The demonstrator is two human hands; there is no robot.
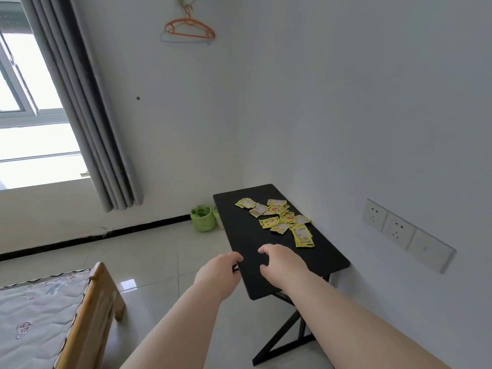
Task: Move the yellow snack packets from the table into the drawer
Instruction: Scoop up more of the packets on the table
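Several yellow snack packets (pixel 281 219) lie scattered on the far half of a black table (pixel 247 235) that stands against the right wall. My right hand (pixel 282 262) hovers over the near part of the tabletop with its fingers loosely curled and nothing in it, a short way short of the nearest packet (pixel 303 237). At the table's left edge my left hand (pixel 221 272) has its fingers bent over the rim. Whether it grips anything there is hidden. No drawer shows from this angle.
A green bag (pixel 203 218) sits on the floor by the table's far left corner. A bed with a wooden frame (pixel 98 302) is at the lower left. Wall sockets (pixel 399 227) are on the right wall, and a curtain (pixel 87 115) and window on the left.
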